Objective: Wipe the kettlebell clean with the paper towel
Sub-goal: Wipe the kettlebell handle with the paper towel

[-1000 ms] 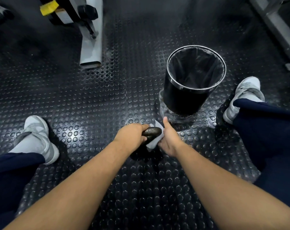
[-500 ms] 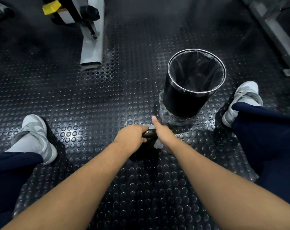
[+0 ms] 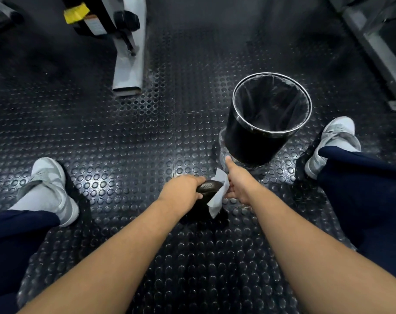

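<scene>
1. The kettlebell (image 3: 209, 185) sits on the floor (image 3: 124, 155) just below frame centre. Its handle is dark, rounded and dull-sheened.
2. The left hand (image 3: 181, 189) has its fingers clamped round that handle.
3. The right hand (image 3: 238, 183) pinches a white, creased paper towel (image 3: 218, 196) against the kettlebell's right side, thumb straight.
4. The floor is glossy black rubber with round studs.

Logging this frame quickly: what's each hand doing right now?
Left hand: grips the kettlebell by its handle.
Right hand: holds the paper towel against it.
</scene>
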